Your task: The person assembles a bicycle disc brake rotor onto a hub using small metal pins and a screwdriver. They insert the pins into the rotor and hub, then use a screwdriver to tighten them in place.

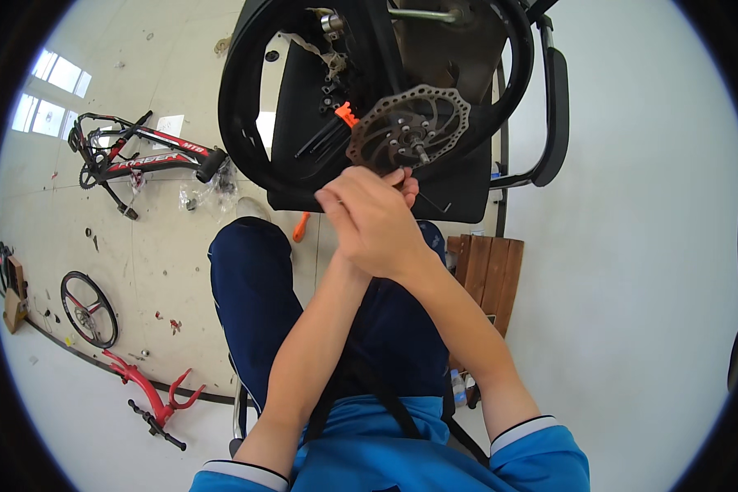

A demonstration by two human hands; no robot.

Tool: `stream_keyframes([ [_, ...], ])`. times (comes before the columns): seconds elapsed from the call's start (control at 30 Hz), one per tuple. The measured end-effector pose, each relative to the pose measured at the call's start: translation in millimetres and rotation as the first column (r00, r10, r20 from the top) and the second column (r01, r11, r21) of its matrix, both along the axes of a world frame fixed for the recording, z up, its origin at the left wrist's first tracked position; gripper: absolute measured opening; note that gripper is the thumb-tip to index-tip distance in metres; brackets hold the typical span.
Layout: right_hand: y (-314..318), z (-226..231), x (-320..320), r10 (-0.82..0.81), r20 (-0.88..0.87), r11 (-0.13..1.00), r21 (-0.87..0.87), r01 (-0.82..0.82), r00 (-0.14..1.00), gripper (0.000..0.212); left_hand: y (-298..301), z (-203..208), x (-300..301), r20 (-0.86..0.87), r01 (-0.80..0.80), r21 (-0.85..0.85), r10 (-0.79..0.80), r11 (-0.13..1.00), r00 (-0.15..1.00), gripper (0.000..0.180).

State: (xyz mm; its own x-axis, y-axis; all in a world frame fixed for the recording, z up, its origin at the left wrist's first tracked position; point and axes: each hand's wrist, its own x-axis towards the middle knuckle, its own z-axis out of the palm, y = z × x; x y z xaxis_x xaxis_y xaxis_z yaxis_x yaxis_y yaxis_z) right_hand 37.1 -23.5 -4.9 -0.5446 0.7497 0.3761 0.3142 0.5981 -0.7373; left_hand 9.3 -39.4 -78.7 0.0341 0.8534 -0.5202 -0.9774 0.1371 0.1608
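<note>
A black bicycle wheel (231,107) rests on a black chair seat (459,193) in front of me. Its perforated metal disc brake rotor (459,115) faces up, with an axle (421,152) standing out of the hub. My right hand (373,215) is closed just below the rotor's near edge; what its fingers hold is hidden. My left forearm passes beneath it, and the curled fingertips of my left hand (407,185) show by the rotor's lower edge; their grip is mostly covered. A thin L-shaped hex key (443,207) shows beside those fingertips, over the seat's front edge.
Orange-topped black tools (347,115) and small dark parts lie on the seat inside the wheel. An orange-handled tool (301,227) is on the floor. Leftward are a bicycle frame (152,160), another wheel (66,287) and a red fork (152,394). A wooden stool (492,275) stands right.
</note>
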Motion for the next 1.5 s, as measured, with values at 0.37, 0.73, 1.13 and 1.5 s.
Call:
stream_keyframes([
  [0.37,10.0,19.6,58.9,-0.557,-0.743,0.817,-0.57,0.085,0.372,0.032,10.7,41.9,-4.9,-0.326,-0.056,-0.031,0.043,0.998,0.944,0.017],
  [0.73,37.5,11.3,79.1,-0.656,-0.71,0.714,-0.694,-0.096,0.256,0.032,18.9,55.0,-1.0,-0.36,-0.086,-0.093,0.047,0.992,0.932,0.018],
  [1.13,24.0,45.4,15.2,-0.135,-0.16,0.987,-0.108,0.119,0.978,0.016,21.2,10.7,4.8,0.06,-0.082,0.06,0.079,0.995,0.995,0.019],
  [1.5,41.6,40.5,-20.5,0.02,0.155,1.0,0.011,-0.022,0.988,0.038,18.5,26.1,8.5,0.196,-0.269,0.293,0.218,0.917,0.956,0.022],
])
